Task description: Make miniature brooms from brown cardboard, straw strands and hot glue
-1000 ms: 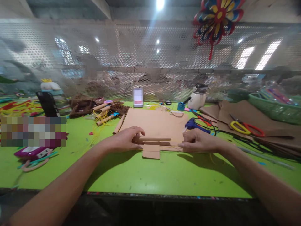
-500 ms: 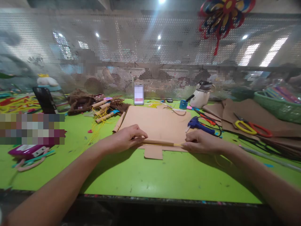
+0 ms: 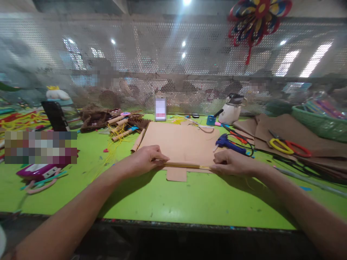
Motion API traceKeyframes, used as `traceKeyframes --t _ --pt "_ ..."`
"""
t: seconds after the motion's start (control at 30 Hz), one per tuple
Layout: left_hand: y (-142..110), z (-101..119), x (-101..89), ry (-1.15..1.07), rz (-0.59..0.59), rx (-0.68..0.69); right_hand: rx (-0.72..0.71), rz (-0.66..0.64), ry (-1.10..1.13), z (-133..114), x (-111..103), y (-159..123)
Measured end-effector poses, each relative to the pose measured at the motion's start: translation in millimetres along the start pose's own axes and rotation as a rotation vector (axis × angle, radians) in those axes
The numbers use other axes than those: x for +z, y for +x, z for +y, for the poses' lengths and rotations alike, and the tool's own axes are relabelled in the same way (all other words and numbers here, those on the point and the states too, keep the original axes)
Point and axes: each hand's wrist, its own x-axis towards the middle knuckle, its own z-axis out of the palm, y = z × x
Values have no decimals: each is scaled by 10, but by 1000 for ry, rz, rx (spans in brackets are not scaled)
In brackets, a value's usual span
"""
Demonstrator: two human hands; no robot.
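Note:
A large sheet of brown kraft paper point(image 3: 184, 141) lies flat on the green table. Along its near edge runs a thin rolled paper tube point(image 3: 185, 163), with yellow string point(image 3: 204, 167) coming out of its right end. My left hand point(image 3: 150, 159) is closed with thumb and fingers at the tube's left end. My right hand point(image 3: 229, 162) is closed, thumb and forefinger pinching the string beside the tube's right end. A small brown paper tab point(image 3: 176, 174) sticks out toward me under the tube. Just beyond my right hand rests a blue glue gun point(image 3: 230, 143).
Scissors point(image 3: 290, 147) lie on brown paper point(image 3: 271, 133) at right, near a green basket point(image 3: 320, 124). Finished paper rolls point(image 3: 121, 133) with yellow string lie at left, beside a phone point(image 3: 55, 115) and a purple power strip point(image 3: 35, 171). A white bottle point(image 3: 230, 110) stands behind.
The view has shifted slightly. Both hands keep their places on the tube and string, and the tube lies a touch nearer the tab's near edge.

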Motion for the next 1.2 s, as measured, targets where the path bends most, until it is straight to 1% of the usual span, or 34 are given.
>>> traceKeyframes --t 0.13,0.23,0.3,0.33,0.4,0.47,0.5,0.53,0.63,0.67,0.73,0.83,0.97,1.1,1.2 --pt "-8 21 10 21 21 1 15 -23 43 54 -43 -40" --pt "-9 28 14 19 31 -1 84 -106 51 108 -129 -105" --pt "-8 26 16 22 35 9 146 -129 23 96 -211 -166" --pt "-7 23 16 25 39 19 170 -99 -18 59 -253 -196" --pt "-1 18 12 34 43 39 171 56 -163 -95 -310 -233" --pt "8 13 8 46 32 47 83 259 -342 -350 -299 -213" --pt "11 10 8 51 27 48 8 300 -389 -503 -263 -177" --pt "14 6 10 55 27 48 -75 287 -405 -663 -207 -124" --pt "13 -12 35 52 39 47 -233 116 -509 -1092 16 90" --pt "10 -19 45 47 43 44 -253 58 -553 -1196 86 160" --pt "3 -31 62 37 41 40 -213 5 -618 -1332 196 268" --pt "-8 -30 61 28 30 50 -213 5 -653 -1380 291 334" --pt "-22 10 23 12 19 57 -242 -13 -679 -1321 366 328" --pt "-27 38 5 -6 9 33 -236 -29 -717 -1291 396 354" --pt "-26 29 11 -2 14 36 -284 -66 -749 -1331 387 397"
